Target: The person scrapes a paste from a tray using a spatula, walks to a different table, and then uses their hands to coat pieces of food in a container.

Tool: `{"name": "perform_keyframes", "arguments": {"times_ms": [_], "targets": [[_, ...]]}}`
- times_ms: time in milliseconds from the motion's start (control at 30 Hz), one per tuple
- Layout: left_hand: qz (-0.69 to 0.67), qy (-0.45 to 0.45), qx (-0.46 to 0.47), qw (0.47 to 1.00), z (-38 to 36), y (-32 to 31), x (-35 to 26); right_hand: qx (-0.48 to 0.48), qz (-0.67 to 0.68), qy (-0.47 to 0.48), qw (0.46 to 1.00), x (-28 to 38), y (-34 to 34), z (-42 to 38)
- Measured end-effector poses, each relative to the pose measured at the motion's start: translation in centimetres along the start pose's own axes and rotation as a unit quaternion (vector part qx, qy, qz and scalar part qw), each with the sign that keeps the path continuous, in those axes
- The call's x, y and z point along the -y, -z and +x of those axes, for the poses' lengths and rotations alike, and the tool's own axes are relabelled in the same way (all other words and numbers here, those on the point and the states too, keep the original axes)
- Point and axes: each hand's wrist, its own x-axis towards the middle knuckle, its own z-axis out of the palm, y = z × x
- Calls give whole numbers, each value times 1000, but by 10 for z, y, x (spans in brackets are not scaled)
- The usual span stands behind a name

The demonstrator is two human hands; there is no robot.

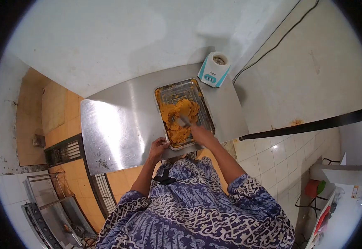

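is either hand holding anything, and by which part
The right hand grips a utensil by its handle; the left hand holds the tray's near left corner.

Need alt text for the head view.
A person's right hand holds a utensil in orange mash in a tray, left hand at its near-left corner. The tray sits on a metal table, blender base at far right.

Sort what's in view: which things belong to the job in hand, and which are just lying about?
Likely in the job:
metal tray, left hand at its corner
orange mash
utensil in right hand
steel table

Likely idle:
blender base
black cable
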Motion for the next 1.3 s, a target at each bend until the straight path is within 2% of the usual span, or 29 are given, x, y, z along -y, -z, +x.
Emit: {"name": "perform_keyframes", "arguments": {"times_ms": [67,133,200,300,400,500,600,700,800,900,1000,1100,1200,1300], "targets": [[-17,-12,13,1000,7,7,14,48,49,97,993,-8,-9,-13],[-30,-15,20,999,8,11,14,33,83,129,988,-13,-3,-23],[-42,-4,19,999,6,11,17,-40,101,94,990,-17,6,-39],[-40,31,11,999,7,12,16,-79,178,-49,980,-22,35,-44],[-20,33,20,999,10,17,17,-147,94,-31,984,-36,10,-27],[-42,57,10,997,-11,3,-13,-114,54,-17,992,-27,-3,-31],[3,32,21,999,-4,7,-1,-85,44,-49,994,-18,-13,-36],[30,23,28,999,-1,10,2,-148,-9,-27,989,-21,-27,-27],[112,-13,12,994,-4,6,-3,-132,-39,-27,990,-26,-21,-17],[85,7,33,996,-8,7,-7,-112,41,-42,992,-24,-4,-15],[34,-10,46,998,0,13,8,-168,46,100,980,-78,-58,41],[17,-7,45,999,2,19,14,-75,234,-29,969,-62,-5,6],[57,3,13,998,-1,16,7,-116,255,-7,960,-64,-8,-10],[25,5,25,999,-1,17,13,-108,280,-21,954,-67,-7,-31]]}}
